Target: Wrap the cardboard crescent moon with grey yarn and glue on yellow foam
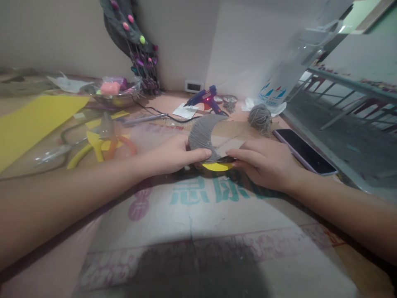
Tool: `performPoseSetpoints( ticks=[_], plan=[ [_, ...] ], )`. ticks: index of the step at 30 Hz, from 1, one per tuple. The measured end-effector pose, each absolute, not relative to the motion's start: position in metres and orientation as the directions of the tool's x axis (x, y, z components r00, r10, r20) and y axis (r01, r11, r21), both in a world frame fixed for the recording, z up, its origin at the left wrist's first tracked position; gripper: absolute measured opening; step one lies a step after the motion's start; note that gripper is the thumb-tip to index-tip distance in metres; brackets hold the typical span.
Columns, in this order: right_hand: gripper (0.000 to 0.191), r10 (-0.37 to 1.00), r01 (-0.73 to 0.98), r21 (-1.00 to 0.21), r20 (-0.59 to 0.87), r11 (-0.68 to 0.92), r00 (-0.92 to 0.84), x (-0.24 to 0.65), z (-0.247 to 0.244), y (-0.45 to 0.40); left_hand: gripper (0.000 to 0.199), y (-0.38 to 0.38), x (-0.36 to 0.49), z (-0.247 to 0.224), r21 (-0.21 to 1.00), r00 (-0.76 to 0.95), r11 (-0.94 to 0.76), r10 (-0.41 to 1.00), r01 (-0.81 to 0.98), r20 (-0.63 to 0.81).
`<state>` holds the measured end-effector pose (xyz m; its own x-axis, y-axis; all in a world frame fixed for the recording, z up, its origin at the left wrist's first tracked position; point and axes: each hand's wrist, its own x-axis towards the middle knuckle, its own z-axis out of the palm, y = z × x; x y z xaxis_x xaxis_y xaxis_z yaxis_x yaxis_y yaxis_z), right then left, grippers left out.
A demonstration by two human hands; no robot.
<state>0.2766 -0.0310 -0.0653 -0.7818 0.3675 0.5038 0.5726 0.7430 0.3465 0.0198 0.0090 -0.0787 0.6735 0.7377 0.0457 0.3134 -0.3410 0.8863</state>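
Right now, both hands are pinching a grey yarn-wrapped crescent point(200, 134) above the printed cardboard point(186, 219), the left hand point(173, 155) with its thumb on the lower curve and the right hand point(263, 161) gripping the tip, a yellow piece point(218, 167) showing beneath.

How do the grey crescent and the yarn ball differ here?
The crescent is flat and curved; the yarn ball is rounded. The crescent is held between the left hand and right hand; the yarn ball sits untouched near the phone. Both look grey and stringy.
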Motion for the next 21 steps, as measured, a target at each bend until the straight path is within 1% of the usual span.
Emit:
performPoseSetpoints(
  ticks=[4, 10, 12, 15, 17, 21],
  plan=[
    [0.019, 0.396, 0.587, 0.300, 0.507, 0.752, -0.766, 0.2760, -0.0650, -0.0307, 0.039, 0.0096, 0.0201, -0.0786, 0.885, 0.683, -0.348, 0.729, 0.309, 0.048],
    [0.025, 0.474, 0.585, 0.137, 0.454, 0.800, -0.755, 0.2769, -0.0648, -0.0303, 0.043, 0.0099, 0.0206, -0.0791, 0.884, 0.687, -0.359, 0.724, 0.300, 0.061],
    [0.026, 0.497, 0.595, 0.105, 0.446, 0.797, -0.744, 0.2773, -0.0648, -0.0304, 0.042, 0.0100, 0.0202, -0.0792, 0.884, 0.688, -0.356, 0.723, 0.303, 0.055],
    [0.027, 0.503, 0.595, 0.093, 0.441, 0.798, -0.743, 0.2777, -0.0648, -0.0301, 0.043, 0.0103, 0.0196, -0.0796, 0.892, 0.693, -0.347, 0.719, 0.291, 0.053],
    [0.026, 0.492, 0.590, 0.105, 0.445, 0.801, -0.748, 0.2776, -0.0649, -0.0298, 0.043, 0.0106, 0.0196, -0.0798, 0.894, 0.694, -0.347, 0.717, 0.284, 0.058],
    [0.023, 0.438, 0.581, 0.193, 0.485, 0.791, -0.757, 0.2763, -0.0649, -0.0298, 0.041, 0.0110, 0.0201, -0.0797, 0.892, 0.692, -0.350, 0.719, 0.287, 0.060]
  ],
)
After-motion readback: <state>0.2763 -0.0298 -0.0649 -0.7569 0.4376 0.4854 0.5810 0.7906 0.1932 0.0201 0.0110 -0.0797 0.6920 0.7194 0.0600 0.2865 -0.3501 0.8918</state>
